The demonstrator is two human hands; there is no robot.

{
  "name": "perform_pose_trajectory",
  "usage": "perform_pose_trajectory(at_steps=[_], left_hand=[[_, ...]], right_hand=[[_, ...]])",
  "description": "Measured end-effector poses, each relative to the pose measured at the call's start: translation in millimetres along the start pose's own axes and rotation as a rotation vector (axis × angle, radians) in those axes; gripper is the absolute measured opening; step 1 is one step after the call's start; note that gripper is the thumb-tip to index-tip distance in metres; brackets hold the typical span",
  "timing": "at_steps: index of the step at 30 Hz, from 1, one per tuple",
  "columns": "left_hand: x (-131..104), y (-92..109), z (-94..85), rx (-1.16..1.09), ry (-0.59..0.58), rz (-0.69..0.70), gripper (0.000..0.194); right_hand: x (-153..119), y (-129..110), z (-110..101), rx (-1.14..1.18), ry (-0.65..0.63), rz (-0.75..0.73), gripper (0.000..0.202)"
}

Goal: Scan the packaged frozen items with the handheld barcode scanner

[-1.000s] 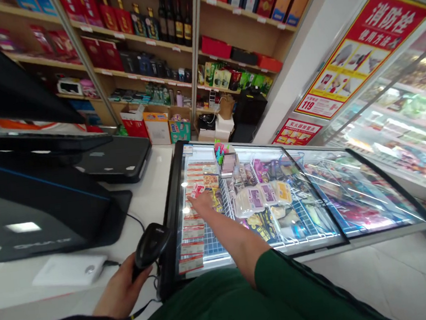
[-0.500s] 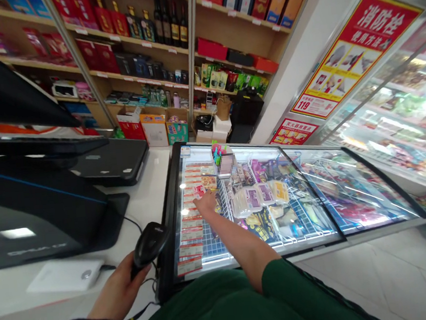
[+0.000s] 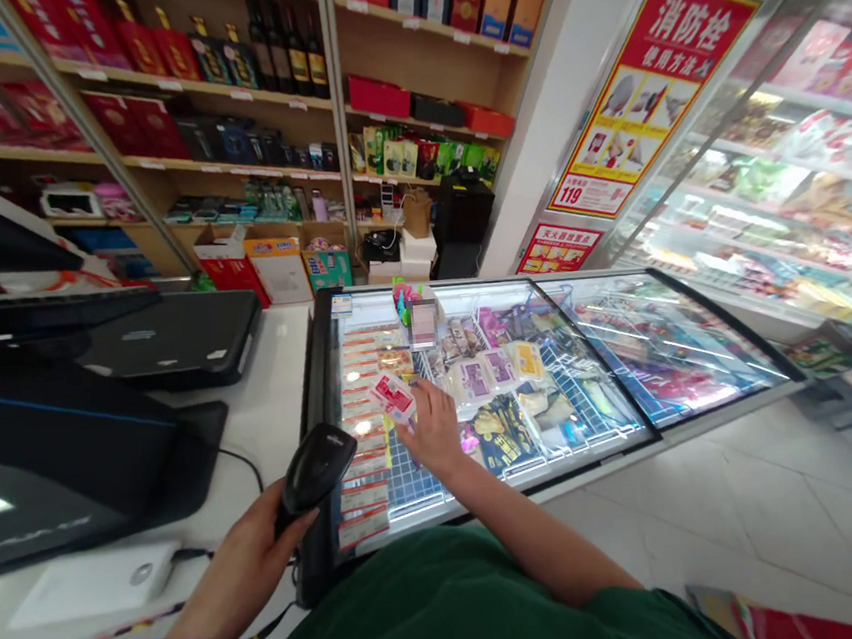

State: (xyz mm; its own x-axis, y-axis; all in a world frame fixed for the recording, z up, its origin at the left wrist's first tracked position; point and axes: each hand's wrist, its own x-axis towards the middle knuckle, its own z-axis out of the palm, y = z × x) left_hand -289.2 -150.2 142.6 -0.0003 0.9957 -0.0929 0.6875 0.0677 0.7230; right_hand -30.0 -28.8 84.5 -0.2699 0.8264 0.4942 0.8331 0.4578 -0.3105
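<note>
My left hand (image 3: 259, 547) is wrapped round the handle of a black barcode scanner (image 3: 318, 468), whose head tilts up toward the freezer. Above the freezer's glass top, my right hand (image 3: 436, 427) pinches a small pink-and-white packet (image 3: 393, 397) by its right edge; its contents are too small to make out. Just right of that hand, white packs with purple and yellow labels (image 3: 497, 370) lie on the glass. A round tub (image 3: 436, 310) with colourful pieces stands behind the packet, partly blurred out.
The chest freezer (image 3: 310, 371) extends to the right, with bagged goods under the glass. A dark checkout terminal (image 3: 67, 434), a black flat box (image 3: 194, 337) and a white box (image 3: 94, 583) occupy the counter at left. Shelves of bottles (image 3: 286, 47) line the back.
My right hand has lifted the packet and drawn it nearer to the scanner. The left hand with the scanner has shifted slightly right in view, and the whole view has turned.
</note>
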Motion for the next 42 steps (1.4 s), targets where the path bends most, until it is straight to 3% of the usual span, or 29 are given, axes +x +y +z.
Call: perform_pose_trajectory(at_steps=[6,14,42], left_hand=[[3,34,6.4,-0.009,-0.094,0.097,0.044],[3,72,16.3,0.010,-0.133,0.149,0.041],[3,76,14.5,0.034,-0.158,0.194,0.043]], right_hand=[[-16,16,-41,-0.072,0.106,0.018,0.048],[-26,25,-55,-0.094,0.148,0.040,0.045],[-29,21,-58,-0.092,0.200,-0.014,0.044]])
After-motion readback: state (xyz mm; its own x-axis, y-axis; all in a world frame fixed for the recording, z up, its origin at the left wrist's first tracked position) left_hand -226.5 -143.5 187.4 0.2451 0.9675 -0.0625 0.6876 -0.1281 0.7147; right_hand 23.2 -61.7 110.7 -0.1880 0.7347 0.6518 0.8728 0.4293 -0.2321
